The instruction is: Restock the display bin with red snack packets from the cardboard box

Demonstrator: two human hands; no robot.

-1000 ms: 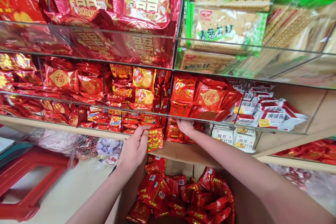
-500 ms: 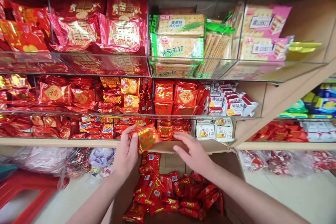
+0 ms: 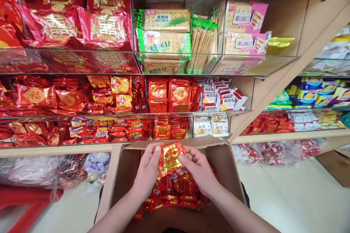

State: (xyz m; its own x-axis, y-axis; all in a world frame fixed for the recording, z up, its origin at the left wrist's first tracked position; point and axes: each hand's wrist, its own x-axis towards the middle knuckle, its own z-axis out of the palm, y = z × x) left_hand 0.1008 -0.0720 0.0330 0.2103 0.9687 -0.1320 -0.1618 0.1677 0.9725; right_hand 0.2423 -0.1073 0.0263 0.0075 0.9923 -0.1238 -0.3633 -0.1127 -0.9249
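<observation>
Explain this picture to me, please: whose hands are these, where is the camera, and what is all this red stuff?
No machine here: the camera sits on a person's head and looks forward and down, so the two bare arms reaching in from below are that person's own. The left hand and the right hand hold one shiny red and gold snack packet between them, gripped at its two sides. Right under it stands an open cardboard box with many similar red packets lying loose inside. Behind is a shelf with clear compartments, filled with red packets, green-wrapped crackers and small white packs.
</observation>
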